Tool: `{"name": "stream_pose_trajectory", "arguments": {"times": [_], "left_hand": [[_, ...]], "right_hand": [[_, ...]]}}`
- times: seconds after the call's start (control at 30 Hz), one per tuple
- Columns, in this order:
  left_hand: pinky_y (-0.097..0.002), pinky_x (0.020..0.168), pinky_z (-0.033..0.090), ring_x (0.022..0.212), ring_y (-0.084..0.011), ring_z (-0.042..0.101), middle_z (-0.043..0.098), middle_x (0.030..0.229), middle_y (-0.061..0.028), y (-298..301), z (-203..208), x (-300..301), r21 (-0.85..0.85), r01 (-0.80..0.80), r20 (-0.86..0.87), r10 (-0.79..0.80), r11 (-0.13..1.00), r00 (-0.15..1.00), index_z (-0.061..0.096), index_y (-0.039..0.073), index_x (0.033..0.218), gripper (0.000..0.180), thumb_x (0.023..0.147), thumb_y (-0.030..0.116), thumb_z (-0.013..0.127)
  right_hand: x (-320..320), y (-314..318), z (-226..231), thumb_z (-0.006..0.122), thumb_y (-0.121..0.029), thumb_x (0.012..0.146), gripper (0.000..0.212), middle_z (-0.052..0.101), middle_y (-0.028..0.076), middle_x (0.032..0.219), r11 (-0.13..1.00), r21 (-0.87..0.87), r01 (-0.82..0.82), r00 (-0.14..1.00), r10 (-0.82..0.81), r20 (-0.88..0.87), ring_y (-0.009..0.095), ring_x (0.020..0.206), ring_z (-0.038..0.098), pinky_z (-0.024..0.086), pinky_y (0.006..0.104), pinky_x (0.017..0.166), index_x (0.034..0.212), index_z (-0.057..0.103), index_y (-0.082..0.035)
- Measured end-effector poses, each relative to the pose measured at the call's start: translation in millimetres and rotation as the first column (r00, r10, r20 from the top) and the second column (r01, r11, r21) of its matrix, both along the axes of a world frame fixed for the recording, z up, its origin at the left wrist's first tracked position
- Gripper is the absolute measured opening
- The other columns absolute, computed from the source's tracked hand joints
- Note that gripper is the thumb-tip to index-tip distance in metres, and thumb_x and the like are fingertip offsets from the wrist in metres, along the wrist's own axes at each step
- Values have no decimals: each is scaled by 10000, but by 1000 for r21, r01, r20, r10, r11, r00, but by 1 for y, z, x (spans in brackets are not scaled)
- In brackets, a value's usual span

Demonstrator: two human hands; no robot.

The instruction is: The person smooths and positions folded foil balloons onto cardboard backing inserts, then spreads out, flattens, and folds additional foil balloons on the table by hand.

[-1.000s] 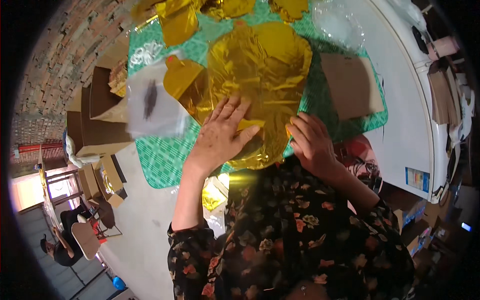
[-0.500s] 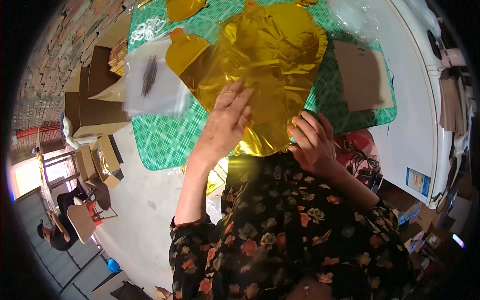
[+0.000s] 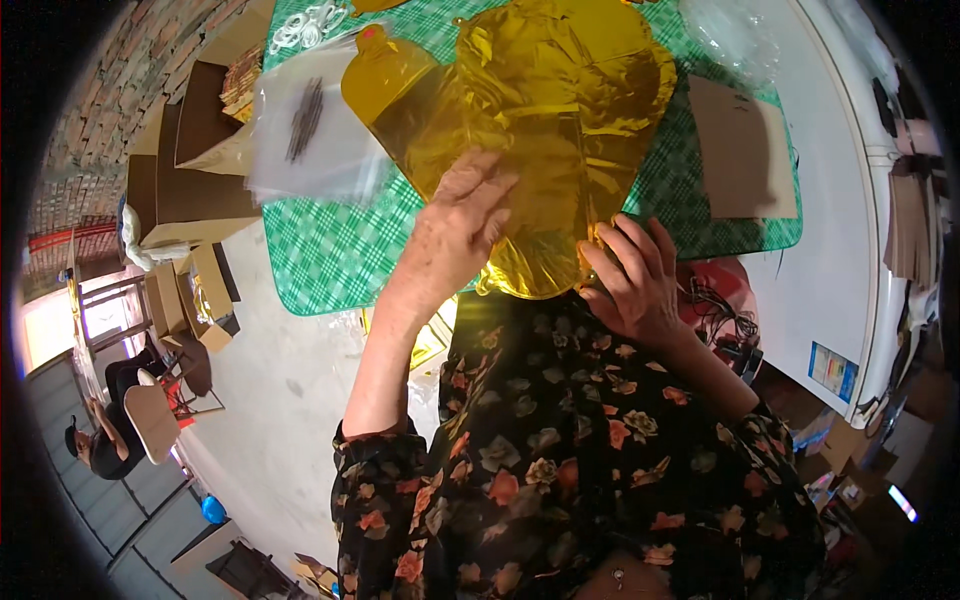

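Observation:
A large gold foil balloon (image 3: 545,200), flat and creased, lies on the table and reaches its near edge. My left hand (image 3: 462,215) rests on its left part, fingers stretched out flat over the foil. At the lower right rim, my right hand (image 3: 632,275) has its fingers curled, pinching the foil's edge. Another gold foil piece with a rounded tab (image 3: 385,75) pokes out at the upper left, partly under the big one. Clear plastic bags (image 3: 345,160) in a stack lie left of the balloon.
The table has a green checked cloth (image 3: 325,265). White cords (image 3: 308,27) lie at the far left, a cardboard sheet (image 3: 735,150) at the right, clear plastic (image 3: 730,40) beyond it. Cardboard boxes (image 3: 190,200) stand left; a white appliance (image 3: 835,220) stands right. A person (image 3: 110,440) sits farther off.
The table and balloon sit slightly higher in view. Both hands keep nearly the same places on the foil; the left fingers have shifted a little.

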State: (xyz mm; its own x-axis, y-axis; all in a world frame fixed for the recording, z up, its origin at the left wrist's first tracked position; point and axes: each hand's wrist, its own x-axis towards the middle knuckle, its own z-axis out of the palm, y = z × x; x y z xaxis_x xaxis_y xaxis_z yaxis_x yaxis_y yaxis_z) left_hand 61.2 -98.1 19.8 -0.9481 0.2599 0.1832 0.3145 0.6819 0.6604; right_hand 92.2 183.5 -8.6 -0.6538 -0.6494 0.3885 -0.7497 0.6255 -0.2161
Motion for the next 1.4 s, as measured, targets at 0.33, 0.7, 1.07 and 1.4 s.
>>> {"name": "stream_pose_trajectory", "arguments": {"times": [0.33,0.7,1.07,1.4], "left_hand": [[-418,1048,502,1326,-357,526,610,1306,-159,-3,1,5,79,-4,45,0,997,999,702,26,1064,227,843,-24,714],[-404,996,507,1263,-338,556,630,1229,-129,-5,2,-3,74,6,-34,-4,997,999,706,19,1033,216,823,-7,745],[-447,1091,448,1356,-410,470,537,1352,-209,12,20,-25,-13,-88,-191,84,996,978,640,16,1255,412,868,103,751],[-595,1224,140,1512,-457,185,269,1625,-227,35,-31,-65,-445,-174,-265,56,878,963,410,130,1552,697,1008,563,474]], "right_hand": [[7,1,-6,551,-367,1032,422,542,132,1385,999,15,34,999,-34,0,346,1345,470,283,581,1155,1360,559,-102],[-2,-4,-2,547,-425,1029,490,526,134,1398,999,13,35,999,-35,-11,352,1345,470,276,605,1149,1396,512,-102],[6,0,-5,573,-480,992,526,552,162,1364,999,13,47,999,-47,5,380,1318,483,275,664,1114,1342,565,-88],[4,-1,-8,610,-468,972,518,526,143,1385,999,-2,43,999,-43,-24,358,1333,467,276,640,1117,1328,576,-94]]}}
